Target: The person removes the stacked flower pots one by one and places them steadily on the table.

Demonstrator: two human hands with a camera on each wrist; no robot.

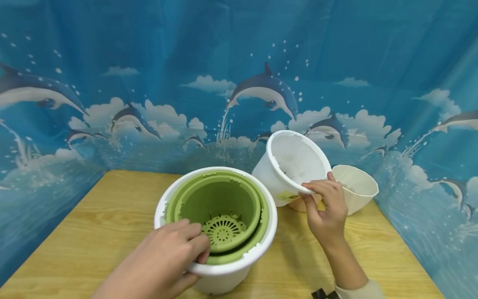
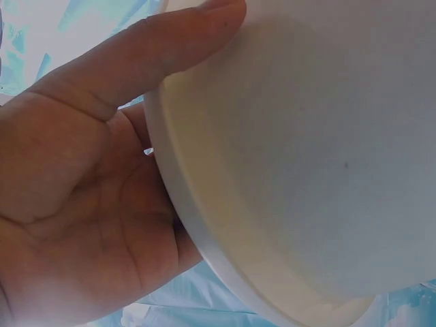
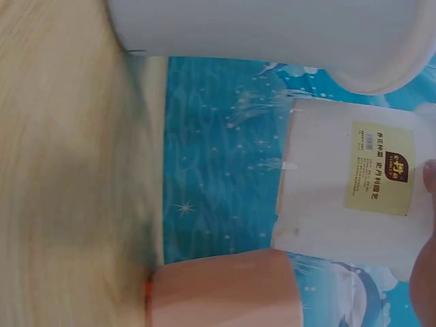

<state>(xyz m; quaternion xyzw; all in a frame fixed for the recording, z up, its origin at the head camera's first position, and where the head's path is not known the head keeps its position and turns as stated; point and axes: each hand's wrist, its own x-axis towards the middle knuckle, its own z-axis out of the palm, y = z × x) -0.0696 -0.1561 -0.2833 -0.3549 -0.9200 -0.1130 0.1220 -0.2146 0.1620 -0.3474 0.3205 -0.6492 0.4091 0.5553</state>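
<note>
Gripping the rim of a round white plastic pot [image 1: 228, 284] on the yellow wooden table [image 1: 112, 216], the left hand [image 1: 168, 253] is clamped there; two nested round green plastic pots [image 1: 218, 195] sit inside. The right hand [image 1: 330, 207] pinches the rim of a tilted, yellow-labelled white pot [image 3: 317, 177], raised, dark specks within, near a faceted cream pot [image 1: 362, 199] and an orange pot [image 3: 225, 293].

Soft light; faint, blurred shadows

Yellow label [image 3: 377, 176] on white pot [image 3: 317, 170]: "养花种菜", "史丹利园艺".
</note>
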